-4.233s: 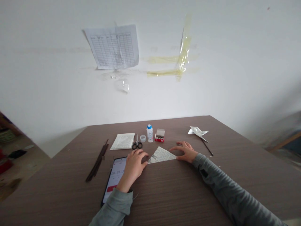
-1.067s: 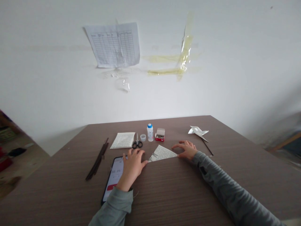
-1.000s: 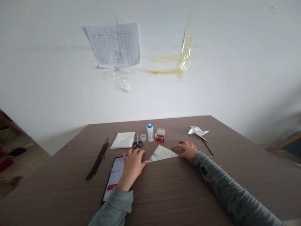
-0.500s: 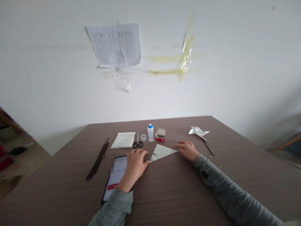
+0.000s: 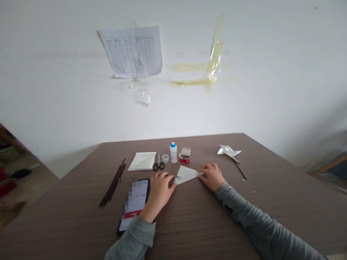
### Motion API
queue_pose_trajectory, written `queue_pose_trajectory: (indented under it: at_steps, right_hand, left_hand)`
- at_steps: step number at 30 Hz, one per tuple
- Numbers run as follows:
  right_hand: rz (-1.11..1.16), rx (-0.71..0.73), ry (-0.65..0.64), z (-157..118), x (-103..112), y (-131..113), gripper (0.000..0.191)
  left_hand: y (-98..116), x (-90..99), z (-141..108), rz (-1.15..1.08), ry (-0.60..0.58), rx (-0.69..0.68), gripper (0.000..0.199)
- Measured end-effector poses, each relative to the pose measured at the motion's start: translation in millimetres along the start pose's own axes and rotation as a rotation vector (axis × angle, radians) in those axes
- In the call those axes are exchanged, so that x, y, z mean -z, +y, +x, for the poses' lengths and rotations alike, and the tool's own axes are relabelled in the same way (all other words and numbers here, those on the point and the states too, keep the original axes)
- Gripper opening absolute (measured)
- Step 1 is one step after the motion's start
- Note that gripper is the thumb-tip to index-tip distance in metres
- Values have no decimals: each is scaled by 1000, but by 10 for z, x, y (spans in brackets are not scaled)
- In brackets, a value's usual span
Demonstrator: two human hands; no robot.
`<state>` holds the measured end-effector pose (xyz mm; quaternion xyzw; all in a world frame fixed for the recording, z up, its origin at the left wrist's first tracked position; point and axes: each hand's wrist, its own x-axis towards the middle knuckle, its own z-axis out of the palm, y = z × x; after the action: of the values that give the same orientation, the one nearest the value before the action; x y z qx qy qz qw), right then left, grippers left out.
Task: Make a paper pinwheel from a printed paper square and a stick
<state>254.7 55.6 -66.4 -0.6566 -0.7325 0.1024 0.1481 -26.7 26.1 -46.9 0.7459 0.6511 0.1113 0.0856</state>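
Observation:
A folded triangle of printed paper [image 5: 187, 174] lies flat on the table between my hands. My left hand [image 5: 160, 191] is at its left corner, thumb and fingers apart, fingertips at the paper's edge. Small pale metal pieces [image 5: 178, 177] lie on that corner; their exact kind is too small to tell. At the right tip, my right hand [image 5: 211, 176] has its index finger above and its thumb below, both touching the paper, with the fingers stretched out. A phone [image 5: 134, 206] showing a running timer lies beside and partly behind my left hand.
Behind the triangle stand a glue bottle [image 5: 174, 153], a red box of small metal pieces [image 5: 185, 157], a small plastic cup [image 5: 165, 157] and scissors [image 5: 158, 165]. Folded paper [image 5: 142, 161] and dark sticks [image 5: 113, 183] lie left, a paper pinwheel [image 5: 229, 152] right. A wall closes the back.
My right hand has moved left, its fingertips now on the triangle's right tip. My left hand has shifted slightly right to the left corner, uncovering more of the phone.

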Motion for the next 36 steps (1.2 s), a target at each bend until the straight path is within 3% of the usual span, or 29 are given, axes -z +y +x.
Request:
queue_pose_trajectory:
  at_steps: [36]
  right_hand:
    - [2,0,-21,-9,66,-81,37]
  left_hand:
    - [6,45,28,-32,26,13,36]
